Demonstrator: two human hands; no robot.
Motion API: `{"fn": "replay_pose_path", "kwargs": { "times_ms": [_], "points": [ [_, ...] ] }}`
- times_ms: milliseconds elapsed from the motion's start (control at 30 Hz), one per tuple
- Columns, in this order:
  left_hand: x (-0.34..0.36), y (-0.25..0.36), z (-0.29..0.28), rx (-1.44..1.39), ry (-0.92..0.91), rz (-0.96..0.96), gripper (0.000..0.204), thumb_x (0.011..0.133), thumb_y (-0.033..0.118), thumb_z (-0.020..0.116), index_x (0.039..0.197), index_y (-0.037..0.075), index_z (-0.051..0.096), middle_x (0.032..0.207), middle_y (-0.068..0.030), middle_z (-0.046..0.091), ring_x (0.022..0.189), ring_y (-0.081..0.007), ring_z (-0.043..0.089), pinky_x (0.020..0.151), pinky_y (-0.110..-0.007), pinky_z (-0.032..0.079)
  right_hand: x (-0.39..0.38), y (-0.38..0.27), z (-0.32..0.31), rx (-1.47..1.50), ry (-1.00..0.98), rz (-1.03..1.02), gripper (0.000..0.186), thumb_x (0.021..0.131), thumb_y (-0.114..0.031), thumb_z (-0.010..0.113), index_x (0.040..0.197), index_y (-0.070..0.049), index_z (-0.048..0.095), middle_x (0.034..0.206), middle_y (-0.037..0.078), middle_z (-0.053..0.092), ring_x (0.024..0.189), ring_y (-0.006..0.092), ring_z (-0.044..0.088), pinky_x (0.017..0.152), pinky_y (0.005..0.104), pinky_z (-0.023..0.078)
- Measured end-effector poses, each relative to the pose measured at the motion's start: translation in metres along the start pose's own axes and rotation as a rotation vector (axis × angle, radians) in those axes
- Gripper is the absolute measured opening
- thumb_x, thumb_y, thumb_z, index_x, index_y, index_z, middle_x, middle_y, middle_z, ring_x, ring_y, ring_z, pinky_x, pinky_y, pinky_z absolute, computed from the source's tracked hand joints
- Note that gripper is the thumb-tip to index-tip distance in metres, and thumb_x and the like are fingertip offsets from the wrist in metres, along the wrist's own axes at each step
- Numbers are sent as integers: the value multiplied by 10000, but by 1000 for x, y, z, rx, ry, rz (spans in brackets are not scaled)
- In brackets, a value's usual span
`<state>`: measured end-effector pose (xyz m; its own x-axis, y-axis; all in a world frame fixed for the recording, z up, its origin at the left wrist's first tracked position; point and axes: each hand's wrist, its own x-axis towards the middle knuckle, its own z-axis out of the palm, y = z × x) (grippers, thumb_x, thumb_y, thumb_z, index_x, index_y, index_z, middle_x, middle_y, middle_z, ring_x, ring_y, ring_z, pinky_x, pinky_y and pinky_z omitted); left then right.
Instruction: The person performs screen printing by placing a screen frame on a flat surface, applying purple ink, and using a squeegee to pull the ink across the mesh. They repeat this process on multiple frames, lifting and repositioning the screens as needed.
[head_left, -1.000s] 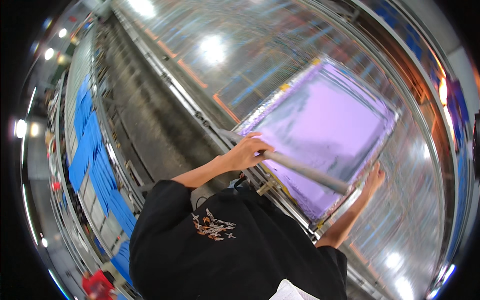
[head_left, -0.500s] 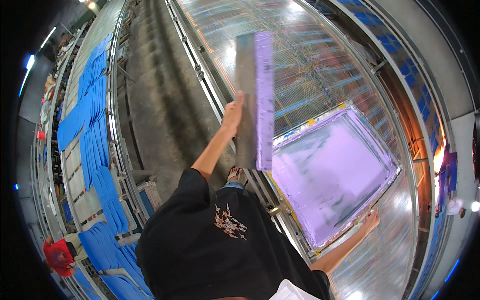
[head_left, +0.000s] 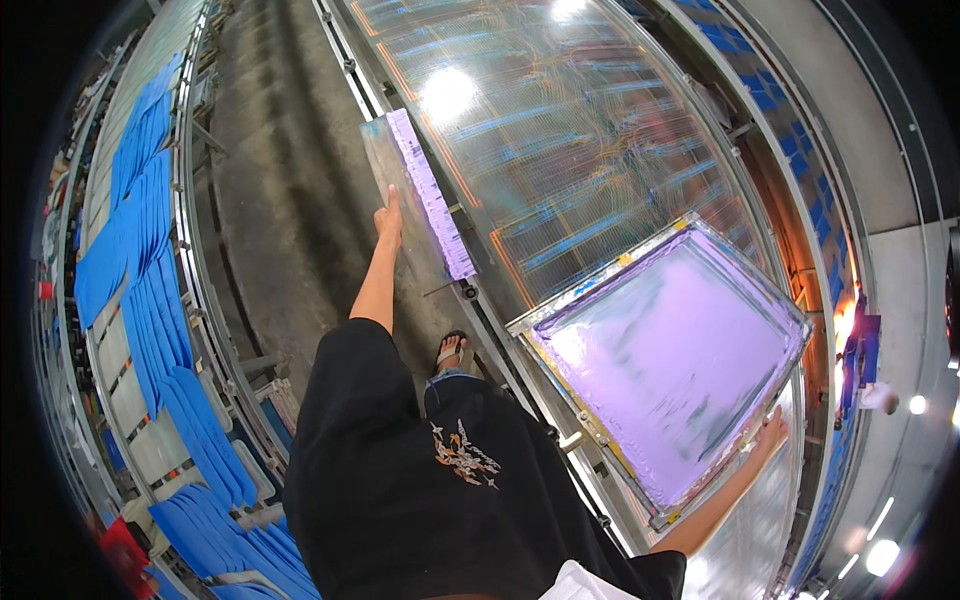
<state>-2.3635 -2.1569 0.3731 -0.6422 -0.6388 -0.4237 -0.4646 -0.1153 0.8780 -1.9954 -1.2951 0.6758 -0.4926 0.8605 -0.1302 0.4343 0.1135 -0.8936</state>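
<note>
My left hand (head_left: pixel 388 219) grips a long squeegee (head_left: pixel 405 190) by its flat board. Purple ink coats the squeegee's right edge. The squeegee is held over the aisle side of a long printing table, level with the table's metal rail. At the right, my right hand (head_left: pixel 770 432) is closed on the near right rim of a screen-printing frame (head_left: pixel 597 437). Thick purple ink (head_left: pixel 690 350) covers the mesh inside that frame, with darker streaks at its lower right and upper left. Whether the frame rests flat on the table or is partly lifted, I cannot tell.
The long printing table (head_left: pixel 560 130) carries colored line marks under a shiny surface. Left of the concrete aisle (head_left: pixel 275 150), a rack holds blue fabric pieces (head_left: pixel 150 240). A red item (head_left: pixel 125 550) lies at lower left. An orange glow (head_left: pixel 845 325) shows beyond the table's right side.
The squeegee has moved left with my left hand, from over the table beside the frame to the aisle side. My right hand stays on the frame's rim. The view has shifted somewhat.
</note>
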Motion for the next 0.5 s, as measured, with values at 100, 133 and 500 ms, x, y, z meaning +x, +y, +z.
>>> {"fn": "replay_pose_path", "kwargs": {
  "times_ms": [100, 133, 500],
  "points": [
    [11, -7, -2, -41, -21, -12, 1077, 835, 830, 668, 1190, -186, 626, 1112, -230, 675, 1013, -264, 646, 880, -422, 535, -3, -13, 5, -22, -17, -11, 367, 1037, -402, 661, 999, -44, 593, 744, 32, 588, 477, 61, 434, 396, 231, 320],
    [13, -9, -1, -75, -31, -21, 1092, 836, 817, 682, 1242, -195, 608, 1166, -251, 678, 1063, -280, 662, 910, -420, 541, -2, -18, 4, -30, -17, -16, 366, 1037, -402, 660, 1004, -43, 596, 746, 33, 591, 478, 62, 436, 397, 231, 322],
    [27, -4, -16, -90, -171, -23, 1319, 685, 792, 838, 1459, -199, 439, 1451, -285, 554, 1304, -349, 598, 1086, -444, 487, -11, -47, -1, -19, -103, -138, 391, 1042, -415, 657, 1125, -36, 611, 849, 62, 663, 544, 60, 486, 448, 220, 364]
  ]
}}
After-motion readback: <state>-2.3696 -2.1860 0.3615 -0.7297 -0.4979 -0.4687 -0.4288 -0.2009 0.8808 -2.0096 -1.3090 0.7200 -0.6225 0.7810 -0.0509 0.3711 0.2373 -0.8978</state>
